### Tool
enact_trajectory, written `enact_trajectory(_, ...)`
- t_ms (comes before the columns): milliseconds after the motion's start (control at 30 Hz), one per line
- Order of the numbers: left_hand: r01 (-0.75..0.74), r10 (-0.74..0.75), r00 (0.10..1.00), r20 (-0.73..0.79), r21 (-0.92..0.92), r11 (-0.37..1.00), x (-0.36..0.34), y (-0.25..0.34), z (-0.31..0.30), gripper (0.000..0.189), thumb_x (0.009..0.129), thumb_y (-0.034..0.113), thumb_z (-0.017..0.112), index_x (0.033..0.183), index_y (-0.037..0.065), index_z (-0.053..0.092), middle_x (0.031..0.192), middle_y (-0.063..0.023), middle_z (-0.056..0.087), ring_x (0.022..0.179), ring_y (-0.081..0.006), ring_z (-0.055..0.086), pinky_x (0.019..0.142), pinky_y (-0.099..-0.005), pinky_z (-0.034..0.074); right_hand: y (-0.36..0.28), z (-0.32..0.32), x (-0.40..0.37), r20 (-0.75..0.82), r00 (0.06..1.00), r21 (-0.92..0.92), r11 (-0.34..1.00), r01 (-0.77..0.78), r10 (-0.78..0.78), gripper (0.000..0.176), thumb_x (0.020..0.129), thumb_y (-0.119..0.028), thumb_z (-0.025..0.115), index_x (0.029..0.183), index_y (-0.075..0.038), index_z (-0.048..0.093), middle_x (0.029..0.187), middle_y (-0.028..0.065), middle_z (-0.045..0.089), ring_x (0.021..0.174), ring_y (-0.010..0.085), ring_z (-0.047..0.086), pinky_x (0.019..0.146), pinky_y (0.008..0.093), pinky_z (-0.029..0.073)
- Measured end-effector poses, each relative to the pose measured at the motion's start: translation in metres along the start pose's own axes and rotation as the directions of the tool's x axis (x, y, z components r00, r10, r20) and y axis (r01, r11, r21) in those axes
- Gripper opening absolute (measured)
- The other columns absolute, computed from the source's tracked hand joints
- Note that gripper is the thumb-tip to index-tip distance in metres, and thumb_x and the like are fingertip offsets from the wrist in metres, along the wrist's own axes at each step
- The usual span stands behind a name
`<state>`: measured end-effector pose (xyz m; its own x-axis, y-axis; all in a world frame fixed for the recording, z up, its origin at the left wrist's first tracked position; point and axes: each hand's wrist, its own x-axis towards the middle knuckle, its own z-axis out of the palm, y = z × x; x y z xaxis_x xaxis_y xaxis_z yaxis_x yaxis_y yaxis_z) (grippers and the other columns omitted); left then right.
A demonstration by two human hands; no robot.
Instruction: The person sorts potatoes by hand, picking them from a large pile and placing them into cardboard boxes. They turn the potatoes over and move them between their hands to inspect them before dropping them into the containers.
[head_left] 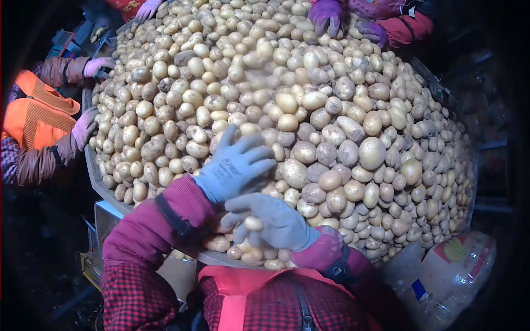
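Note:
A large heap of potatoes (287, 121) fills the table in front of me, some clean and yellow, others dusted with soil. My left hand (234, 165), in a light blue-grey glove, lies over the near part of the heap with its fingers spread and nothing visible in them. Closer to my body, my right hand (279, 223), in a grey glove, has its fingers curled around a small potato (253, 223). Below it, more potatoes (243, 255) lie along the near edge. The palm side of the left hand is hidden.
The table's raised rim (105, 190) shows at left. A person in an orange vest (41, 107) has gloved hands at the left edge; other people's gloved hands (327, 16) reach in from the far side. A clear plastic bag (452, 276) stands at lower right.

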<state>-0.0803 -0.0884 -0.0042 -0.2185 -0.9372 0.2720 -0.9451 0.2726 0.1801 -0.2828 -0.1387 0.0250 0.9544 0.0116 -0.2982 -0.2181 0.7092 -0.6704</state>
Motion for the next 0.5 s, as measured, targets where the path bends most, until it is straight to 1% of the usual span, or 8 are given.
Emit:
enact_trajectory(67,0.078,-0.078,0.995,-0.057,0.005,0.997,-0.003,-0.003,-0.002,0.051,0.080,0.041,0.079,0.127,0.023,0.067,0.131,-0.0030,0.063,0.129,-0.0272,0.055,0.111,-0.0637,0.033,0.001,0.001,0.001,-0.026,1.000,0.036,0.999,-0.017,0.018,0.061,0.111,-0.045,0.046,0.146,0.005,0.050,0.124,0.0199,0.069,0.090,0.0202,0.075,0.062,0.0223,0.057)
enact_trajectory(100,0.176,-0.175,0.984,0.023,-0.026,0.984,-0.002,-0.005,-0.012,0.053,0.079,0.043,0.081,0.126,0.023,0.068,0.130,-0.0041,0.063,0.128,-0.0286,0.055,0.111,-0.0620,0.034,0.000,0.001,0.000,-0.035,0.999,0.036,0.999,-0.015,0.017,0.062,0.111,-0.046,0.046,0.146,0.005,0.050,0.123,0.0198,0.069,0.090,0.0201,0.075,0.062,0.0223,0.057)
enact_trajectory(133,0.196,-0.196,0.980,-0.033,-0.007,0.981,-0.005,-0.015,-0.008,0.057,0.077,0.044,0.082,0.128,0.021,0.067,0.131,-0.0053,0.063,0.126,-0.0302,0.056,0.110,-0.0601,0.035,-0.001,0.001,-0.001,-0.046,0.999,0.036,0.999,-0.009,0.011,0.062,0.111,-0.046,0.046,0.145,0.005,0.051,0.122,0.0197,0.069,0.090,0.0200,0.075,0.062,0.0223,0.057)
enact_trajectory(200,0.171,-0.170,0.985,-0.034,0.059,0.983,-0.007,-0.016,-0.005,0.058,0.078,0.044,0.081,0.128,0.019,0.067,0.133,-0.0064,0.063,0.125,-0.0310,0.056,0.109,-0.0572,0.037,-0.001,0.000,-0.002,-0.030,0.999,0.000,1.000,0.022,-0.022,0.061,0.111,-0.047,0.045,0.146,0.003,0.052,0.122,0.0183,0.070,0.091,0.0195,0.074,0.066,0.0252,0.058)
enact_trajectory(300,0.147,-0.147,0.989,-0.013,-0.010,0.989,-0.006,-0.021,-0.011,0.058,0.081,0.047,0.080,0.130,0.020,0.066,0.131,-0.0061,0.063,0.122,-0.0307,0.057,0.109,-0.0563,0.037,-0.006,0.002,-0.003,-0.011,0.999,-0.040,0.998,0.040,-0.040,0.062,0.111,-0.048,0.046,0.147,0.002,0.051,0.124,0.0172,0.069,0.096,0.0194,0.072,0.069,0.0281,0.058)
enact_trajectory(400,0.204,-0.203,0.979,0.034,-0.032,0.978,-0.011,-0.025,-0.022,0.055,0.084,0.049,0.078,0.128,0.017,0.067,0.131,-0.0072,0.064,0.118,-0.0319,0.059,0.107,-0.0518,0.040,-0.005,-0.002,-0.002,0.029,0.999,0.086,0.996,0.036,-0.039,0.061,0.105,-0.032,0.061,0.150,0.006,0.045,0.130,0.0209,0.066,0.097,0.0241,0.075,0.071,0.0257,0.058)
enact_trajectory(467,0.341,-0.342,0.940,0.012,-0.112,0.933,-0.013,-0.024,-0.037,0.048,0.090,0.046,0.074,0.124,0.013,0.069,0.125,-0.0094,0.066,0.114,-0.0316,0.061,0.102,-0.0476,0.043,-0.002,-0.004,-0.001,0.021,1.000,0.127,0.992,0.004,-0.007,0.061,0.104,-0.033,0.062,0.150,0.004,0.046,0.130,0.0206,0.066,0.096,0.0243,0.075,0.071,0.0256,0.058)
enact_trajectory(500,0.430,-0.428,0.900,0.086,-0.006,0.903,-0.015,-0.038,-0.042,0.043,0.090,0.043,0.073,0.122,0.013,0.069,0.124,-0.0098,0.066,0.115,-0.0313,0.061,0.102,-0.0471,0.044,-0.001,-0.004,0.000,0.022,1.000,0.147,0.989,-0.011,0.008,0.062,0.104,-0.033,0.062,0.150,0.003,0.046,0.131,0.0204,0.066,0.096,0.0244,0.075,0.070,0.0255,0.058)
